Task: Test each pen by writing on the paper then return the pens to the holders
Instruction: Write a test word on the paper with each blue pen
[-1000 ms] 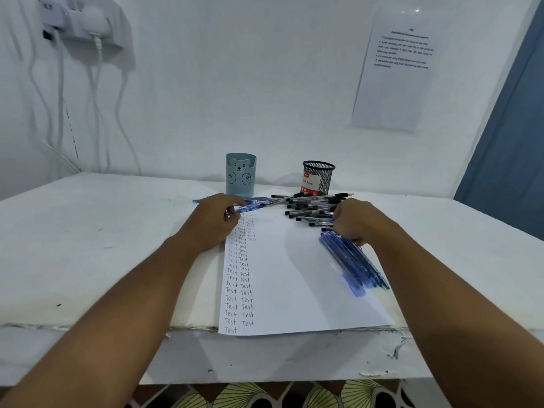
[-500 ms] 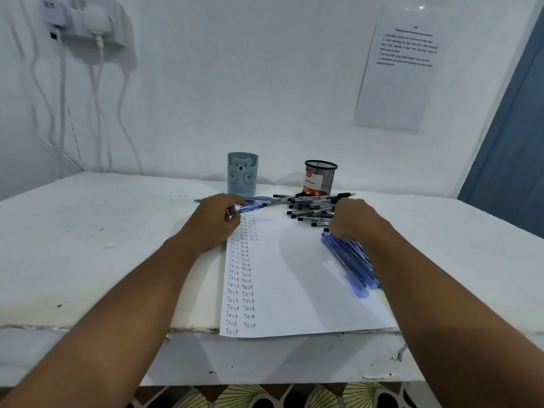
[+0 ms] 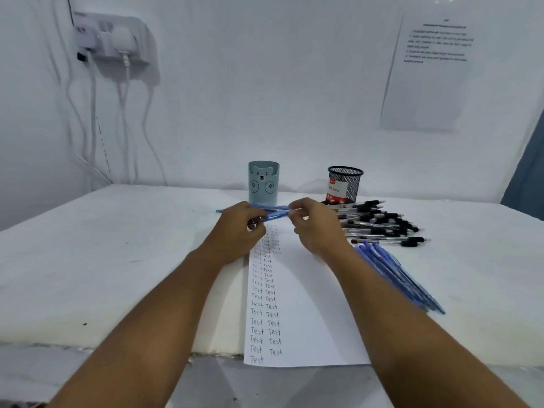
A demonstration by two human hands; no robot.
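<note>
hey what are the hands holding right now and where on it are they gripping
Both hold one blue pen above the paper. The left hand grips its left part; the right hand pinches its right end.

Wall-mounted socket block (image 3: 110, 39) at upper left, white cables (image 3: 91, 119) hanging below it. Printed notice (image 3: 426, 75) fixed to white wall. Blue panel (image 3: 527, 172) at far right.

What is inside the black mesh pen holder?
Through the black mesh pen holder a red and white "Ball Pens" label shows; no pens stick out. Its bottom is hidden.
</note>
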